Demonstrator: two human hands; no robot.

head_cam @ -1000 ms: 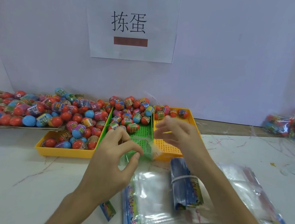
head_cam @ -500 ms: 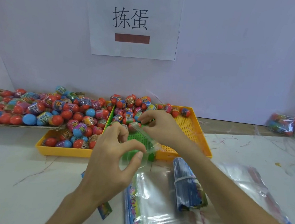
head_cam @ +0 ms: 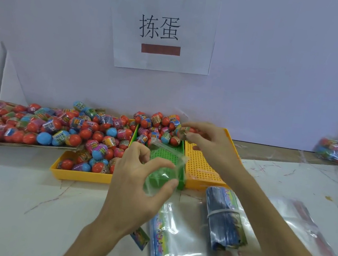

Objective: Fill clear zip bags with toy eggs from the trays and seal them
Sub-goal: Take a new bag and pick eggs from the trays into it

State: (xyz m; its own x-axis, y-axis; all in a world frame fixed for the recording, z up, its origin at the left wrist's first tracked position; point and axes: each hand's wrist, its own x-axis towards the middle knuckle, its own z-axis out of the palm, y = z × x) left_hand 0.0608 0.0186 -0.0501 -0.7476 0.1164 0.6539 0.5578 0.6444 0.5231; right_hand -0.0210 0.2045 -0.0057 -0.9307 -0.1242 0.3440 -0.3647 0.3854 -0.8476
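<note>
Left hand (head_cam: 134, 187) pinches the clear zip bag (head_cam: 163, 169) open above the green tray (head_cam: 178, 149); right hand (head_cam: 210, 145) grips a toy egg (head_cam: 184, 131) just beyond it.

A white paper sign (head_cam: 162, 28) on the wall reads "拣蛋".

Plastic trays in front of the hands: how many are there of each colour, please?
Yellow: 2, the left yellow tray and the right yellow tray
Green: 1, the green tray between them
Total: 3
</note>
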